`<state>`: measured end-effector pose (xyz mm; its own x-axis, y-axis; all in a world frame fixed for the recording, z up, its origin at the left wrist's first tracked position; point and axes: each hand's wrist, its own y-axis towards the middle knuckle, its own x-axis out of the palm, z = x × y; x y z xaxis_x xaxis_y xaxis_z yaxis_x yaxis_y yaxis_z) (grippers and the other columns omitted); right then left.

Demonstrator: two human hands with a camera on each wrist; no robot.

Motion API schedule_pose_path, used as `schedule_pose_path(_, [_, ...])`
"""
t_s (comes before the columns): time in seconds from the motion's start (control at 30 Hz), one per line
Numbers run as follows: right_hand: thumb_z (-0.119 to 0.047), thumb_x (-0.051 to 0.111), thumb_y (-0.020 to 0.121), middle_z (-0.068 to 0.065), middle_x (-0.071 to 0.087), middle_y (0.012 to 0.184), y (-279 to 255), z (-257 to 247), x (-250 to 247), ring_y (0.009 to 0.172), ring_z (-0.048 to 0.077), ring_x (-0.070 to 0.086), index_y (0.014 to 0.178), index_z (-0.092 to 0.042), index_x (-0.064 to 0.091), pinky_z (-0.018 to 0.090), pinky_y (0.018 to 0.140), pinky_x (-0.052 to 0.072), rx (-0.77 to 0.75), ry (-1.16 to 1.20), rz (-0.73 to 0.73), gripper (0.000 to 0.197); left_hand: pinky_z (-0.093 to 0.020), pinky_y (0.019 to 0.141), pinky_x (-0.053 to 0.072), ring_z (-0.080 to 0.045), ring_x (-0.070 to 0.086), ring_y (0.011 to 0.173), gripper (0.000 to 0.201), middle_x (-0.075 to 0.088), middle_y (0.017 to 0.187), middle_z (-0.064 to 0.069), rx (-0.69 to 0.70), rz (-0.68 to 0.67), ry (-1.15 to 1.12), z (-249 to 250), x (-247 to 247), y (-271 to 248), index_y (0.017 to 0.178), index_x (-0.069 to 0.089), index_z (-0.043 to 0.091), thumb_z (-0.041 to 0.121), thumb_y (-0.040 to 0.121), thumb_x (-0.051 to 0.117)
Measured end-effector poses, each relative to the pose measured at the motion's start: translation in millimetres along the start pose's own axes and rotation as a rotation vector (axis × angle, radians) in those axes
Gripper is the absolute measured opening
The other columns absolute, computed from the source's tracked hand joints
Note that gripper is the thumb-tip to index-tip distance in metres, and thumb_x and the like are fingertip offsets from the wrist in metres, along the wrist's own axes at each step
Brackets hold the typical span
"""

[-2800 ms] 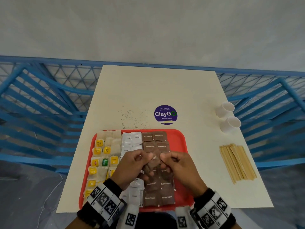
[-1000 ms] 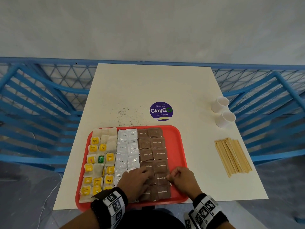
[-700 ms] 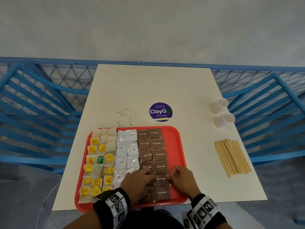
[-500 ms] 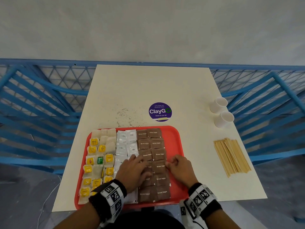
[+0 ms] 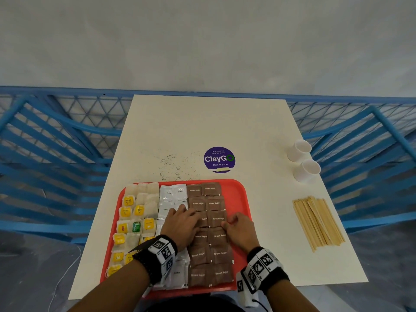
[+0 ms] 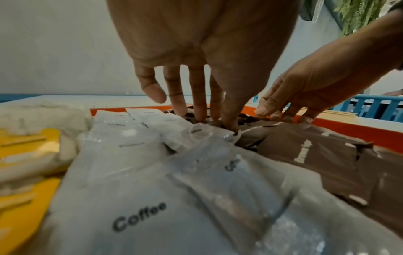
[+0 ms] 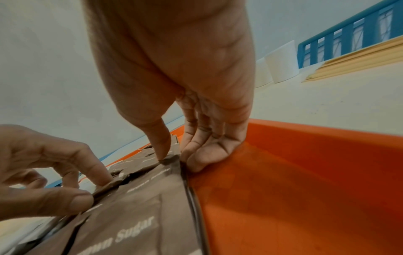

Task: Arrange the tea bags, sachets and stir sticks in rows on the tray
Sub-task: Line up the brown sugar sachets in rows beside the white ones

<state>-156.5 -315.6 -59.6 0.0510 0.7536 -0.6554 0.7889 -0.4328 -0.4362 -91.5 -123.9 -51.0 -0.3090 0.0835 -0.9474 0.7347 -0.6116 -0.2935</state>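
Now both hands [image 5: 211, 226] press flat-fingered farther up the brown sugar sachets [image 5: 217, 219].

You are in what looks like a shared office pantry or canteen corner. In the middle of the head view a purple ClayGo sticker [image 5: 219, 159] on the cream table [image 5: 202, 122] asks you to keep pantries clean. Blue slatted chairs [image 5: 51, 140] flank the table left and right, against a plain grey wall [image 5: 202, 41] across the top. Right of centre stand two white paper cups [image 5: 304, 161] and wooden stir sticks [image 5: 317, 221]; a red serving tray [image 5: 236, 192] holds coffee and brown-sugar sachets [image 5: 211, 221].
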Motion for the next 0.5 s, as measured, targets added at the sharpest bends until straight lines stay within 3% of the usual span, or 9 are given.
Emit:
schedule_pose_path(0.13, [-0.030,0.068,0.087,-0.009,0.062,0.079,0,1,0,0.075,0.011,0.057,0.084,-0.018,0.058,0.014,0.059,0.035,-0.007,0.007,0.007,0.016,-0.041,0.104,0.033,-0.023,0.042,0.127,0.040,0.050,0.143,0.007,0.010,0.006,-0.009,-2,0,-1,0.139,0.046,0.029,0.040,0.100,0.046])
schedule_pose_path(0.2, [-0.030,0.068,0.087,-0.009,0.062,0.080,0,1,0,0.077,0.013,0.058,0.083,-0.017,0.059,0.019,0.061,0.036,-0.015,0.004,0.010,0.017,-0.041,0.102,0.035,-0.023,0.045,0.124,0.039,0.052,0.140,0.006,0.022,0.014,-0.021,-2,1,-2,0.136,0.049,0.028,0.041,0.099,0.048])
schedule_pose_path(0.27, [-0.030,0.068,0.086,-0.009,0.063,0.082,1,0,0,0.080,0.014,0.059,0.084,-0.017,0.060,0.024,0.065,0.038,-0.019,0.007,0.011,0.016,-0.042,0.094,0.042,-0.024,0.053,0.114,0.036,0.061,0.128,0.006,0.044,0.042,-0.053,-1,-1,-3,0.128,0.058,0.028,0.043,0.095,0.056])
schedule_pose_path(0.33, [-0.030,0.068,0.086,-0.008,0.063,0.084,2,0,-1,0.082,0.015,0.059,0.083,-0.018,0.059,0.026,0.069,0.039,-0.020,0.008,-0.003,0.016,-0.040,0.078,0.050,-0.021,0.061,0.095,0.030,0.070,0.109,0.008,0.077,0.112,-0.037,-1,-1,-3,0.111,0.067,0.030,0.046,0.085,0.067])
schedule_pose_path(0.4, [-0.031,0.069,0.085,-0.007,0.065,0.086,4,2,-2,0.083,0.015,0.060,0.082,-0.018,0.059,0.026,0.069,0.041,-0.019,0.012,-0.017,0.016,-0.035,0.070,0.052,-0.017,0.061,0.087,0.024,0.069,0.098,0.011,0.083,0.168,-0.044,1,-4,-3,0.100,0.068,0.033,0.048,0.084,0.058])
schedule_pose_path(0.5, [-0.033,0.069,0.084,-0.007,0.066,0.088,4,5,-5,0.082,0.012,0.060,0.085,-0.017,0.061,0.018,0.064,0.039,-0.020,0.020,-0.021,0.019,-0.035,0.072,0.051,-0.016,0.060,0.090,0.031,0.066,0.097,0.012,0.082,0.229,-0.076,4,-11,-2,0.096,0.067,0.034,0.048,0.086,0.042])
